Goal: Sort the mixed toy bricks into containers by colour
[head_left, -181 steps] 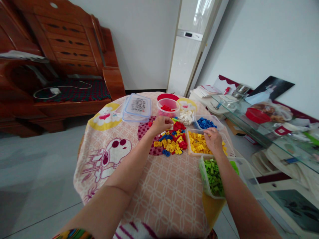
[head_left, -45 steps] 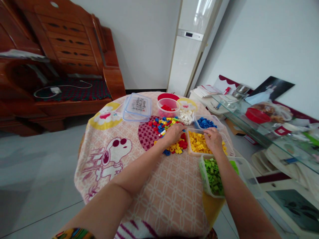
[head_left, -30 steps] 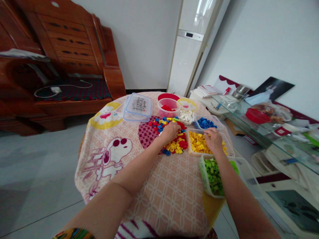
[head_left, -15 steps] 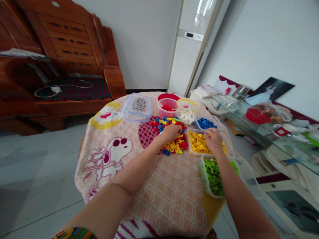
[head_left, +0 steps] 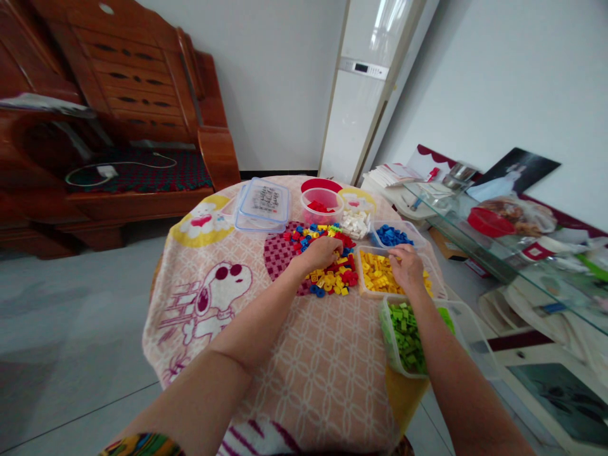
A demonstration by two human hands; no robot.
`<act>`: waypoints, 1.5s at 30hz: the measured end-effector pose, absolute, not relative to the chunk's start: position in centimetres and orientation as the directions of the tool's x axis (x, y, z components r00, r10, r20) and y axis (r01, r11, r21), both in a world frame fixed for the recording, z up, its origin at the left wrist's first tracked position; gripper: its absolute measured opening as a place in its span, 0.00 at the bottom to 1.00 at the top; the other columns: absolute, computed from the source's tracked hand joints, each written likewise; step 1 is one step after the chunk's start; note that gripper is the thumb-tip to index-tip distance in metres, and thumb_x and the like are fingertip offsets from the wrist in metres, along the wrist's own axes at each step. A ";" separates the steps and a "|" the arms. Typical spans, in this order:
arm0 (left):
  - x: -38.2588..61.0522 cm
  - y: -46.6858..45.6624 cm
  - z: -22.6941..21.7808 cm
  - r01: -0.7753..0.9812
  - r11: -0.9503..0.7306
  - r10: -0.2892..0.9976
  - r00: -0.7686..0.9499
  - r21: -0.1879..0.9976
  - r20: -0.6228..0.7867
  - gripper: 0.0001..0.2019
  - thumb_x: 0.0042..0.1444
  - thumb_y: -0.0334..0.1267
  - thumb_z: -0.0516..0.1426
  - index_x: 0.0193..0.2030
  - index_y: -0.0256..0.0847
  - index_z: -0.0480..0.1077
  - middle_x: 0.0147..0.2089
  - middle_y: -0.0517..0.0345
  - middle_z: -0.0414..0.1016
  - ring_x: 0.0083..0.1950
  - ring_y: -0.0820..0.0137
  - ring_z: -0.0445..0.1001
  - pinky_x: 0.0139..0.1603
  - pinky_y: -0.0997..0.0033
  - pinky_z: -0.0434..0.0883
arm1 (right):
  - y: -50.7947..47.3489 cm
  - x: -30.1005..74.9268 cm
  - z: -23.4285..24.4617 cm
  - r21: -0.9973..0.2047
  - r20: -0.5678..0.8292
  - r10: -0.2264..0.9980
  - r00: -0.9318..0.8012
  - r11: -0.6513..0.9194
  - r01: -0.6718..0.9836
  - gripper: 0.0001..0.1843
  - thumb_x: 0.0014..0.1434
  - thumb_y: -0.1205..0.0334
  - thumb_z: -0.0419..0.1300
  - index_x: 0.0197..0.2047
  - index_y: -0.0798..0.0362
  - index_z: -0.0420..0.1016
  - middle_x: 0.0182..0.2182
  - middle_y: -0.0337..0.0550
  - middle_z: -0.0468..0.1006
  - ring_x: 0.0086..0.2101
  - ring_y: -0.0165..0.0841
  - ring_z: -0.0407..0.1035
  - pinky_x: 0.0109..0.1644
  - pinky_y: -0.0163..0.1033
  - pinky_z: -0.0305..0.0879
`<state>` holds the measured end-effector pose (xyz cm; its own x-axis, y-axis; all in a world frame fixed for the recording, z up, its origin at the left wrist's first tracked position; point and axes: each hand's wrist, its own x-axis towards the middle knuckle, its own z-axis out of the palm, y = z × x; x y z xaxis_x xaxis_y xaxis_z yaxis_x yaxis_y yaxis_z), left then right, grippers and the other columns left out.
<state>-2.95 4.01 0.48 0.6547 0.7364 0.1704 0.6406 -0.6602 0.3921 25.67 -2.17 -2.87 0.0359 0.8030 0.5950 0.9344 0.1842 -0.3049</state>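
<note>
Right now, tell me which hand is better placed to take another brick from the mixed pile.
Probably the left hand: its fingers are at the mixed pile, while the right hand is over the yellow bricks, off to the pile's right.

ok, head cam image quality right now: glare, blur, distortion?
Head view: streaky glare high on the tall white unit, soft light elsewhere; that unit leans, probably wide-angle distortion or camera tilt; the brick pile looks slightly soft, and whatever the left hand's fingers may pinch can't be made out.
</note>
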 end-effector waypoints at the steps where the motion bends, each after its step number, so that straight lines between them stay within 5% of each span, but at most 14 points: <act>1: -2.9 4.0 0.5 0.642 -0.653 0.745 0.640 0.401 0.188 0.13 0.54 0.25 0.57 0.42 0.38 0.79 0.43 0.52 0.83 0.46 0.65 0.79 0.49 0.70 0.73 | -2.2 25.7 -2.9 -0.303 0.594 0.803 0.036 0.183 0.935 0.12 0.58 0.63 0.55 0.37 0.52 0.82 0.42 0.51 0.77 0.44 0.44 0.71 0.54 0.53 0.70; 6: -2.7 4.1 0.8 0.608 -0.638 0.766 0.564 0.472 0.308 0.11 0.54 0.28 0.59 0.43 0.37 0.78 0.45 0.50 0.83 0.48 0.63 0.79 0.51 0.68 0.74 | -2.2 25.6 -2.8 -0.296 0.598 0.801 0.024 0.193 0.935 0.13 0.59 0.62 0.55 0.37 0.54 0.82 0.42 0.53 0.77 0.44 0.44 0.72 0.54 0.53 0.71; 17: -2.7 3.9 1.3 0.405 -0.593 0.769 0.542 0.696 0.339 0.11 0.54 0.30 0.58 0.42 0.37 0.81 0.35 0.58 0.82 0.36 0.70 0.78 0.41 0.74 0.73 | -2.2 25.4 -2.7 -0.326 0.606 0.795 0.040 0.202 0.923 0.13 0.57 0.62 0.55 0.36 0.52 0.82 0.41 0.51 0.78 0.44 0.45 0.71 0.54 0.54 0.71; 24: -1.4 2.8 1.3 0.137 -0.668 0.634 0.619 0.731 0.463 0.27 0.57 0.27 0.54 0.64 0.39 0.70 0.57 0.47 0.79 0.49 0.68 0.81 0.49 0.70 0.76 | -2.4 25.4 -2.6 -0.328 0.599 0.800 0.030 0.211 0.921 0.13 0.58 0.62 0.54 0.37 0.52 0.82 0.41 0.52 0.77 0.44 0.45 0.71 0.53 0.54 0.71; 31: -3.2 4.3 1.4 0.468 -0.582 0.786 0.535 0.665 0.310 0.13 0.54 0.31 0.60 0.44 0.36 0.81 0.38 0.55 0.84 0.38 0.69 0.79 0.43 0.73 0.74 | -2.4 25.2 -2.5 -0.325 0.594 0.804 0.037 0.198 0.925 0.13 0.59 0.62 0.55 0.36 0.52 0.81 0.41 0.52 0.77 0.43 0.45 0.71 0.53 0.54 0.71; 39: -1.2 2.5 -0.2 0.662 -0.633 0.766 0.611 0.401 0.199 0.08 0.56 0.34 0.61 0.39 0.39 0.82 0.40 0.51 0.82 0.42 0.64 0.79 0.44 0.69 0.73 | -2.4 25.3 -2.6 -0.310 0.605 0.796 0.030 0.201 0.929 0.12 0.58 0.63 0.55 0.36 0.52 0.81 0.41 0.51 0.78 0.44 0.45 0.71 0.53 0.53 0.71; 45: -2.0 3.5 0.2 0.597 -0.586 0.792 0.565 0.548 0.233 0.07 0.56 0.33 0.60 0.38 0.38 0.81 0.37 0.55 0.83 0.37 0.69 0.79 0.40 0.74 0.72 | -2.4 25.3 -2.6 -0.317 0.604 0.796 0.040 0.194 0.928 0.12 0.58 0.62 0.55 0.36 0.51 0.81 0.41 0.51 0.78 0.44 0.44 0.72 0.53 0.52 0.71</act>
<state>-1.98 3.47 0.20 0.5645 0.7920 0.2326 0.5970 -0.5864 0.5475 25.29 -2.38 -2.56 0.0400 0.7959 0.6041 0.9282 0.1942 -0.3173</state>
